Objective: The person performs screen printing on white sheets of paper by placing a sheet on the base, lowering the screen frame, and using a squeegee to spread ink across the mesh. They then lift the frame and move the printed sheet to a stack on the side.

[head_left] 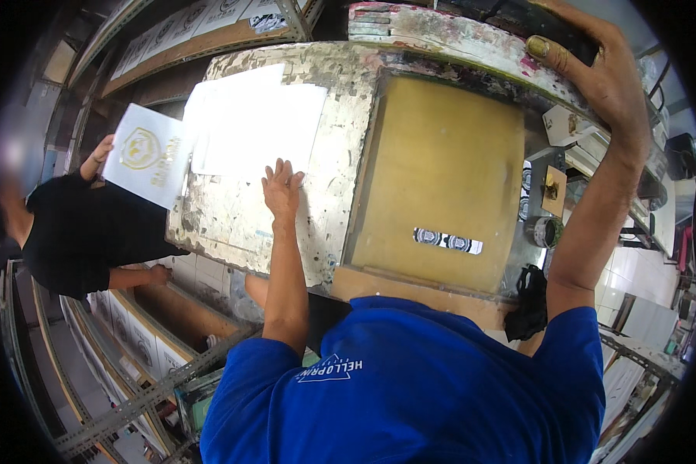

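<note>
My left hand (281, 189) reaches over the worn, paint-flecked table top (329, 197). Its fingers are somewhat spread and rest at the lower right edge of the white sheets (247, 116), which overlap one another. At the upper right, my right hand (615, 77) is closed over the edge of a paint-stained frame (472, 39), its thumb on the near side; the other fingers are partly cut off by the picture's rim. Between my arms lies a flat yellowish-brown panel (448, 162), with a black-and-white printed strip (447, 240) near its lower edge.
At the left a person in black (93, 232) holds up a white sheet (147, 155) with a gold emblem. Racks with printed sheets stand at the upper left (185, 35) and lower left (131, 332). A stained tub (547, 230) and a black cloth (527, 301) are right of the panel.
</note>
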{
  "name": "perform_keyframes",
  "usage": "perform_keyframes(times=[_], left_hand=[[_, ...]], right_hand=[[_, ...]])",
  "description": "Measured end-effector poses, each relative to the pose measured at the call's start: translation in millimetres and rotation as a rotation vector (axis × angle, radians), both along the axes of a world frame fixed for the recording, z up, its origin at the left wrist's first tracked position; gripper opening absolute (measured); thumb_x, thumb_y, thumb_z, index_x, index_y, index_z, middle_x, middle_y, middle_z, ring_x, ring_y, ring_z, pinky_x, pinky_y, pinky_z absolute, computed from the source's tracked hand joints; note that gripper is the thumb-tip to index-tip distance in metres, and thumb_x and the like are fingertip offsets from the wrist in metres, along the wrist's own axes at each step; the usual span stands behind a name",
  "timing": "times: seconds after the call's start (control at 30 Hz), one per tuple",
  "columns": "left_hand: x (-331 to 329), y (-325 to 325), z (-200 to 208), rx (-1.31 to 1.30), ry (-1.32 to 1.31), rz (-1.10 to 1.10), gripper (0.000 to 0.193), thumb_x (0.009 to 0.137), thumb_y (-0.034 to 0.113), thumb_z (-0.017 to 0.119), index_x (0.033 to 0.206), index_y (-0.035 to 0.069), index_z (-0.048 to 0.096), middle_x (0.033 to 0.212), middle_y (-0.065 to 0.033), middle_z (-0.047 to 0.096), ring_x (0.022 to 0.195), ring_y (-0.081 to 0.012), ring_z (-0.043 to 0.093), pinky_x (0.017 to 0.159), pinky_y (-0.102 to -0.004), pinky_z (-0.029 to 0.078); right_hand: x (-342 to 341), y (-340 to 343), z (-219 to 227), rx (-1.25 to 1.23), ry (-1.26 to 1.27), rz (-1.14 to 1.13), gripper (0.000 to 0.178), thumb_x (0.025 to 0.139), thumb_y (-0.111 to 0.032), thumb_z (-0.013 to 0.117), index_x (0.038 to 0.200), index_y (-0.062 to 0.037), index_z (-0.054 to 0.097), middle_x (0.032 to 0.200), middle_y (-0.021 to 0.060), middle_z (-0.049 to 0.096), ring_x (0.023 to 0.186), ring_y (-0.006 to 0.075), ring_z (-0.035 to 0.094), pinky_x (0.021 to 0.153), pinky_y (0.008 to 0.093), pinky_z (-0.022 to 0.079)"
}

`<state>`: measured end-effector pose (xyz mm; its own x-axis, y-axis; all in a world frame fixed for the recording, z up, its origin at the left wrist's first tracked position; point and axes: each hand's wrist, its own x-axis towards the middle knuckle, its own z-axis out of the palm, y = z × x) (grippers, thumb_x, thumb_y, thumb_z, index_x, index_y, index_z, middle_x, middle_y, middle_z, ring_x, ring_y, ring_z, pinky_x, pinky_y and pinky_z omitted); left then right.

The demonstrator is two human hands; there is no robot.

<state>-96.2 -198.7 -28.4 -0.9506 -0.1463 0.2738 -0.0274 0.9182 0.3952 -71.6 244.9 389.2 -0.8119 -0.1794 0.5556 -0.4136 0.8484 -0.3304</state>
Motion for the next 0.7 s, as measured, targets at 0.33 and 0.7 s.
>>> perform_keyframes(times=[0.33,0.7], left_hand=[[-25,-13,-11,0.557,0.177,0.203,0.019,0.094,0.024,0.072,0.099,0.007,0.08,0.112,-0.0101,0.077,0.117,-0.0325,0.067,0.102,-0.0433,0.046],[21,98,68,0.471,-0.147,-0.593,0.034,0.094,0.032,0.071,0.119,0.008,0.075,0.123,-0.0148,0.073,0.116,-0.0358,0.067,0.106,-0.0479,0.045]], right_hand=[[-1,-2,0,0.057,0.031,-0.026,0.051,0.074,-0.024,0.089,0.114,0.0055,0.074,0.094,0.0168,0.078,0.08,0.0189,0.073,0.079,0.0315,0.059],[-6,12,-4,-0.037,-0.036,0.059,0.055,0.077,-0.028,0.088,0.117,0.0073,0.073,0.099,0.0176,0.078,0.086,0.0215,0.074,0.082,0.033,0.059]])
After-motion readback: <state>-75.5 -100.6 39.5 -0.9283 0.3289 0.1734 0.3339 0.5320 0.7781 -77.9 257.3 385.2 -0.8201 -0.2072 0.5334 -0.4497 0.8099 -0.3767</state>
